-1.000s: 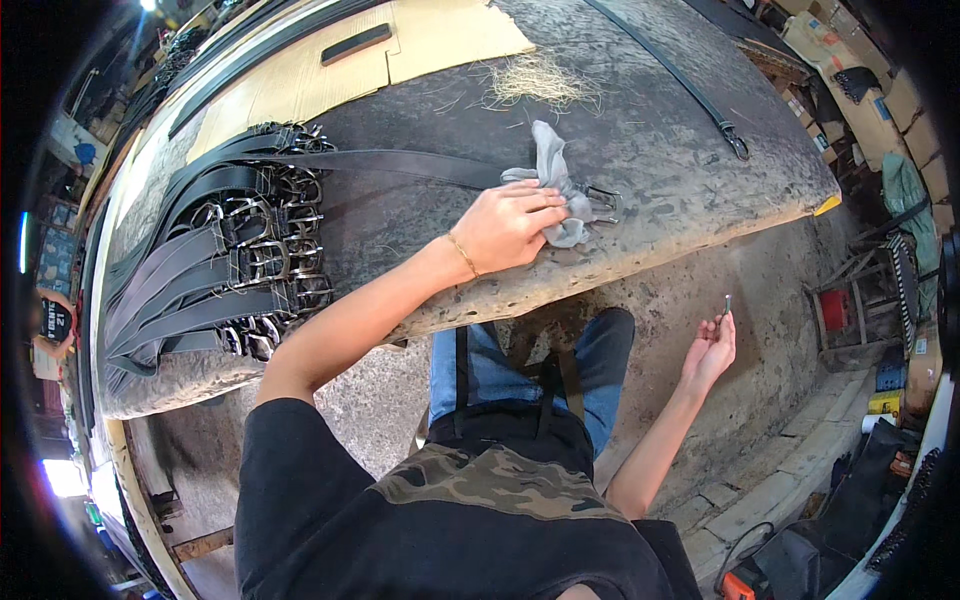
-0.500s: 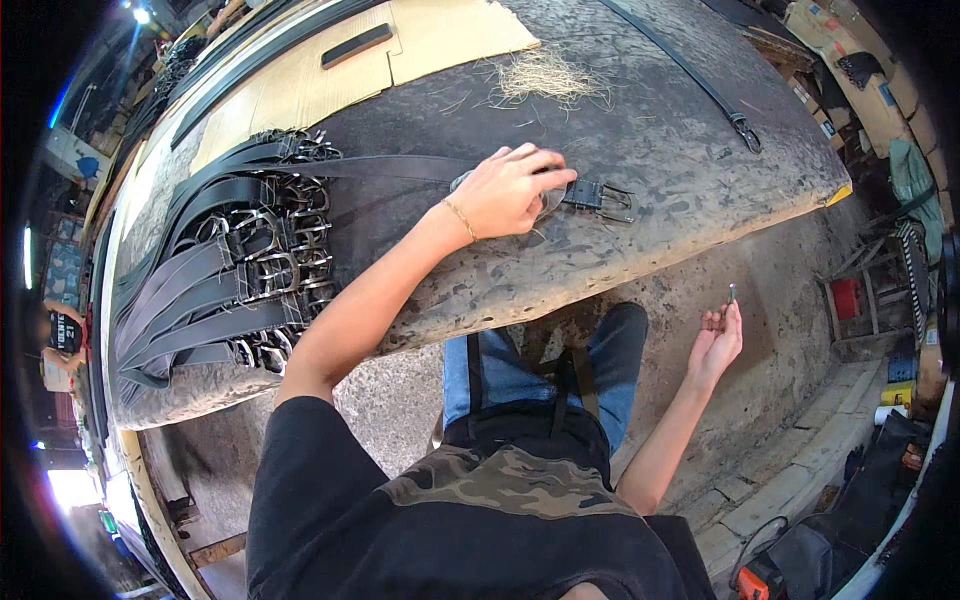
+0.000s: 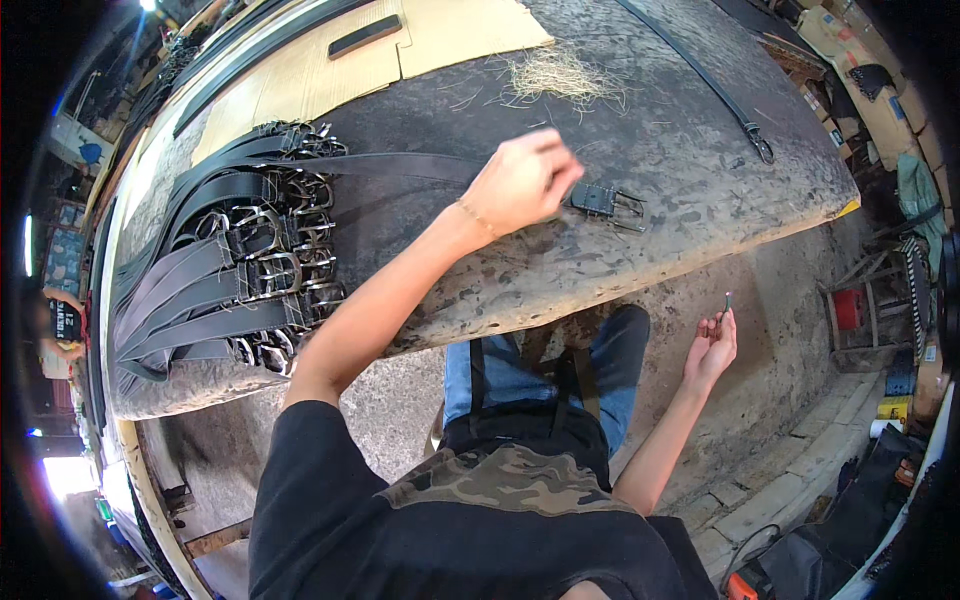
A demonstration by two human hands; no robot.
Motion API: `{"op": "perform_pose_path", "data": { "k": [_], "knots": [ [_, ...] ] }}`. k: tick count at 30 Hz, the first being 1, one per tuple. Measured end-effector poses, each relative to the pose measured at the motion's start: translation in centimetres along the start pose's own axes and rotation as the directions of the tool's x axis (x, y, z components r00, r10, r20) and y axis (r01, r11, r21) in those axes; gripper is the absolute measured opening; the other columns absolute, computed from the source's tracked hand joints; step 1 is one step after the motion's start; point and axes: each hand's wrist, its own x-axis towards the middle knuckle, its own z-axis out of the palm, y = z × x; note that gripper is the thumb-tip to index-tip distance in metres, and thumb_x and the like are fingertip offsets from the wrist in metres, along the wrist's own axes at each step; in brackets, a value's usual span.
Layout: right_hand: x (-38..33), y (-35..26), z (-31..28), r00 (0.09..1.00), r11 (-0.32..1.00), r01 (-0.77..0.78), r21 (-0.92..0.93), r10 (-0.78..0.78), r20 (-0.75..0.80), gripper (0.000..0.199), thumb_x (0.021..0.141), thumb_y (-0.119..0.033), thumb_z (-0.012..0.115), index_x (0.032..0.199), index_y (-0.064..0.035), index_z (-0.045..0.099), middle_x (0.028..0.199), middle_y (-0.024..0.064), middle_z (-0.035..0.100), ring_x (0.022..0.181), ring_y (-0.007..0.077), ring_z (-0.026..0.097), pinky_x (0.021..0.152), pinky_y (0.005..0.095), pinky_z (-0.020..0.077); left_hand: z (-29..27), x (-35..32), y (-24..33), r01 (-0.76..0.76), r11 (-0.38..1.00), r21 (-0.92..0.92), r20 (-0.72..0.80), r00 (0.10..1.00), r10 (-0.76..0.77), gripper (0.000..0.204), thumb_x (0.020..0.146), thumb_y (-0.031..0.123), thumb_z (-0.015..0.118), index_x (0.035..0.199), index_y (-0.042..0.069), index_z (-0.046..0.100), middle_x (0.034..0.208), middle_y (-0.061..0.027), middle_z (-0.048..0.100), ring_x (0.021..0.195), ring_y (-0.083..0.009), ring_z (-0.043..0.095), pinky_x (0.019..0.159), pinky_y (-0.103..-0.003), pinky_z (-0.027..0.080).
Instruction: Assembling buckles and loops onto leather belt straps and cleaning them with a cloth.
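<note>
My left hand (image 3: 522, 185) hovers over or rests on a black belt (image 3: 415, 166) near its buckle end; the fingers are curled and smeared by motion, so I cannot tell whether they grip anything. Just right of the fingers lies the belt's metal buckle (image 3: 628, 210), with its stitched leather end. Away to the right, beyond the bench edge, my right hand (image 3: 711, 350) is closed. Its fingertips pinch a small slim stick-like thing (image 3: 728, 302) with a shiny tip, upright and too small to name.
Several black belts with metal buckles (image 3: 280, 270) are heaped on the bench's left. Behind them lie cardboard (image 3: 450, 40) and a dark flat phone-like slab (image 3: 364, 37). Loose straw-coloured threads (image 3: 565, 78) and a strap with a metal clip (image 3: 752, 135) lie toward the far side. A person (image 3: 65, 325) is at far left.
My left hand has lifted and shifted slightly right and up, now blurred; the grey thing seen under it is no longer visible. My right hand has hardly moved.
</note>
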Motion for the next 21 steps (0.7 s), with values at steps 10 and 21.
{"op": "perform_pose_path", "data": {
  "k": [10,21],
  "knots": [
    [-0.6,0.0,0.2,0.999,0.999,-0.042,0.002,0.042,0.010,0.021,0.099,-0.015,0.058,0.114,-0.0005,0.061,0.090,0.0016,0.060,0.075,0.0106,0.052,0.074,0.0290,0.0473,2.6,-2.6,0.8,-0.085,0.943,0.321,0.131,0.990,0.044,0.038,0.094,0.031,0.058,0.121,0.005,0.063,0.130,-0.0098,0.062,0.128,-0.0253,0.052,0.109,-0.050,0.035],
    [-1.4,-1.0,-3.2,0.999,1.000,-0.014,0.001,0.014,-0.042,0.021,0.099,-0.016,0.058,0.115,-0.0018,0.062,0.091,0.0011,0.061,0.075,0.0098,0.053,0.074,0.0292,0.0485,2.9,-1.5,0.5,-0.202,0.952,0.232,0.158,0.973,0.169,0.040,0.090,0.022,0.064,0.125,0.004,0.059,0.139,-0.0088,0.055,0.127,-0.0234,0.053,0.101,-0.043,0.044]
  ]
}}
